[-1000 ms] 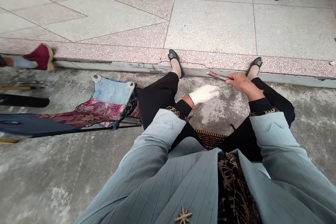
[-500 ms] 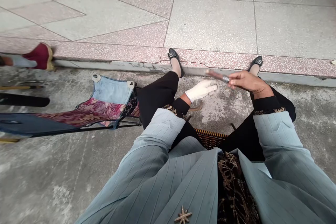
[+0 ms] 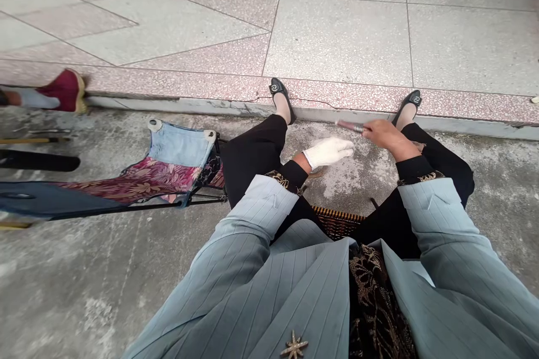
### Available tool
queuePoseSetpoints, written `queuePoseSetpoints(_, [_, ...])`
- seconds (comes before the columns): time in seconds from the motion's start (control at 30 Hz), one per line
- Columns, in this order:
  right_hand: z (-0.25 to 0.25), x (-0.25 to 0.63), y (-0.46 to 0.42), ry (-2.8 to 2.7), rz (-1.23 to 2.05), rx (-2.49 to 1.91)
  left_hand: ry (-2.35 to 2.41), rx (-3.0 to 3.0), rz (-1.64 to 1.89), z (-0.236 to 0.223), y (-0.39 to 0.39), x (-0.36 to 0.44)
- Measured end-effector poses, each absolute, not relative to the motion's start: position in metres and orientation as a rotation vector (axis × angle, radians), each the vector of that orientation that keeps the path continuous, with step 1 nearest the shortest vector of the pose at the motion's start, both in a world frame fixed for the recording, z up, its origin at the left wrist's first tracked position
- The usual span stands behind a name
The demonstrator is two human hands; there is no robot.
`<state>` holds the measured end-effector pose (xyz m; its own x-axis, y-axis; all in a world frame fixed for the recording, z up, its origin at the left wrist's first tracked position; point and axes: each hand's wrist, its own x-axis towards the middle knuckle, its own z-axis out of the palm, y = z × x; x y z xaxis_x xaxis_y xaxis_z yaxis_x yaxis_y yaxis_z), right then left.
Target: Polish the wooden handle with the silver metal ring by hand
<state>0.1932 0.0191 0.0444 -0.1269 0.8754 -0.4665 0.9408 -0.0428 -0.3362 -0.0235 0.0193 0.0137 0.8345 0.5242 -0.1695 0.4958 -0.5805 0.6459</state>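
Note:
My left hand (image 3: 329, 152), in a white knitted glove, hovers between my knees. Its fingers are bent and pressed together; whatever they may hold is hidden. My bare right hand (image 3: 382, 136) is closed round a slim brown tool (image 3: 349, 125) with a silvery band close to the fingers and a pale tip. This tool points left, above the gloved fingertips and apart from them. Below the glove shows part of a curved brown piece (image 3: 315, 174); whether it lies on the ground I cannot tell.
A folding chair (image 3: 183, 146) with denim and floral cloth stands to the left. Beyond it is another person's red shoe (image 3: 65, 91). A tiled step (image 3: 337, 39) runs across the front, under my black shoes. Woven wicker (image 3: 337, 223) shows between my thighs.
My right hand has shifted slightly left and turned, with the tool still in it. My gloved left hand has moved a little right and down.

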Motion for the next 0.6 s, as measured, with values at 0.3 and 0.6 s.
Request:
queuePoseSetpoints(0.3, [0.071,0.209,0.004,2.044,-1.973,1.064,0.669,2.037,0.239,0.016,0.026,-0.033])
queuePoseSetpoints(0.6, [0.062,0.228,0.016,2.124,-2.026,2.397,0.640,1.972,0.224,0.021,0.015,-0.025])
